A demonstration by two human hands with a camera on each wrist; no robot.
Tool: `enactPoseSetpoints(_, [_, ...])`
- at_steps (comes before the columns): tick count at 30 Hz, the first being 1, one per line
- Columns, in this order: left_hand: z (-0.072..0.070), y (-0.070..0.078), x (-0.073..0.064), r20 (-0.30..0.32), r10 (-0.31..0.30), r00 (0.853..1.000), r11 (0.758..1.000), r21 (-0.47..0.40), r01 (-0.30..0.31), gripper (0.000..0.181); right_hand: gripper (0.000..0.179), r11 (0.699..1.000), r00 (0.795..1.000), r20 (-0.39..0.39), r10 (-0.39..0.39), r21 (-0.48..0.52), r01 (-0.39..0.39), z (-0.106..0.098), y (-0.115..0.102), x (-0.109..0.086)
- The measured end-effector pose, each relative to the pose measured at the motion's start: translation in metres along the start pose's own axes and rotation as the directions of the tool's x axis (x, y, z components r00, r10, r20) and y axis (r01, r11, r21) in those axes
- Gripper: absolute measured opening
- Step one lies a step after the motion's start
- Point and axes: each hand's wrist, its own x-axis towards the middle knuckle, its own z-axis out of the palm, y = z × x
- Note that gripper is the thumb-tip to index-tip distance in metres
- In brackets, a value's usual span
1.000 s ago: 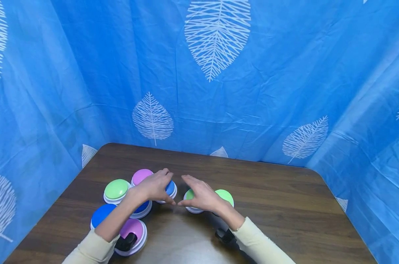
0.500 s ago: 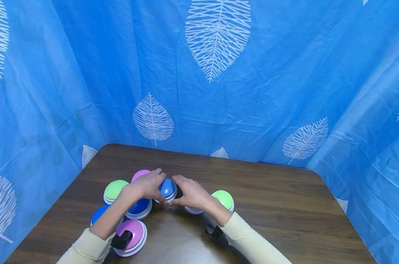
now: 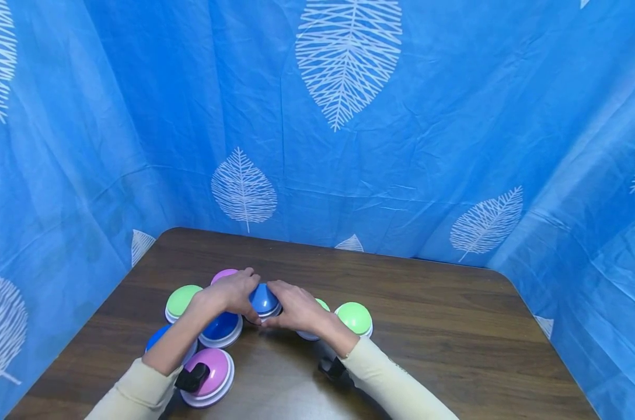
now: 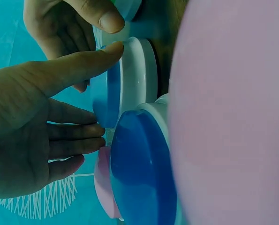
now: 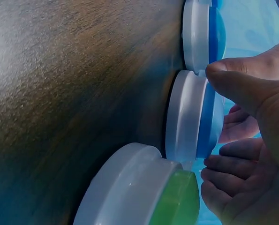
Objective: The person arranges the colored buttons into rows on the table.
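Note:
A blue domed push button (image 3: 264, 298) on a white base sits on the table between both hands. My left hand (image 3: 234, 296) is cupped at its left, with fingers extended and the thumb along the near rim. From the right, my right hand (image 3: 296, 307) arches over it, fingers relaxed. In the left wrist view, the left thumb tip lies over the edge of the blue button (image 4: 137, 77); firm contact cannot be told. The right wrist view has the right thumb by the rim of that blue button (image 5: 186, 117), its fingers at the far side.
Left of the hands stand a dark blue button (image 3: 221, 328), pink buttons (image 3: 212, 370) (image 3: 224, 274), a green button (image 3: 182, 300) and another blue button (image 3: 157, 335). Two green buttons (image 3: 354, 318) (image 3: 323, 304) are on the right, one partly covered. A blue leaf-print curtain (image 3: 401, 146) surrounds the wooden table (image 3: 443, 338).
The right hand has moved left from above a green button to the blue one. My left hand has shifted slightly left. More of the blue and green domes shows; the buttons stay put.

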Motion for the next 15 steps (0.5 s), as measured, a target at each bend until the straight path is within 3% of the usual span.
enactPoseSetpoints(15, [-0.002, 0.002, 0.005, 0.025, 0.007, 1.0, 0.998, 0.056, -0.008, 0.079, 0.074, 0.994, 0.996, 0.001, 0.093, -0.055, -0.092, 0.003, -0.001, 0.012])
